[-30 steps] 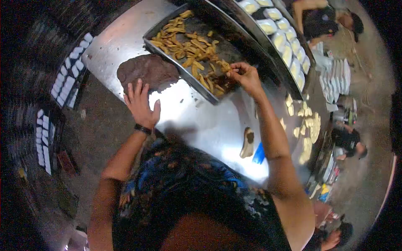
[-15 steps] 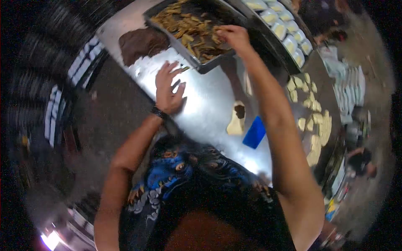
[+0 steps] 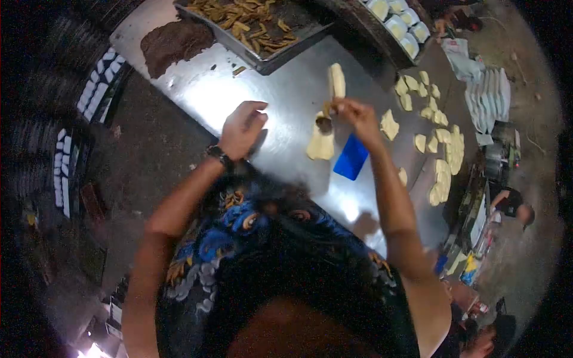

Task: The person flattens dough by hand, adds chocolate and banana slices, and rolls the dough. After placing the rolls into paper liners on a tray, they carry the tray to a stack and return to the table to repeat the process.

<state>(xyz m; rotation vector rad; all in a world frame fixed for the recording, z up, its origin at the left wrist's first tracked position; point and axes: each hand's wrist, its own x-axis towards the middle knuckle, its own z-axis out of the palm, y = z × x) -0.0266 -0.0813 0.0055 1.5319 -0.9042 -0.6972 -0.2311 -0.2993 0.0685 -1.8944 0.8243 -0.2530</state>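
Observation:
My right hand [image 3: 356, 117] pinches a small brownish-yellow strip [image 3: 326, 110], like those in the metal tray. It is just above a flat piece of pale dough [image 3: 321, 147] with a dab of dark brown paste [image 3: 323, 124] near its far end. Beyond the fingertips lies a longer pale dough roll [image 3: 336, 80]. Over the bare metal table [image 3: 283, 119], my left hand [image 3: 243, 128] holds nothing, its fingers loosely bent and the thumb apart. A blue flat scraper [image 3: 351, 157] rests beside the dough, near my right wrist.
The metal tray [image 3: 268, 62] of brownish-yellow strips stands at the table's far side, with a mound of dark brown paste [image 3: 176, 46] to its left. Many dough pieces [image 3: 441, 179] lie on the right. Behind them is a rack of white-wrapped portions [image 3: 397, 27]. Another person [image 3: 510, 203] is far right.
My right hand has come back from the tray to the dough, bringing a strip. My left hand has drawn its fingers in. The view has shifted, so the tray sits higher.

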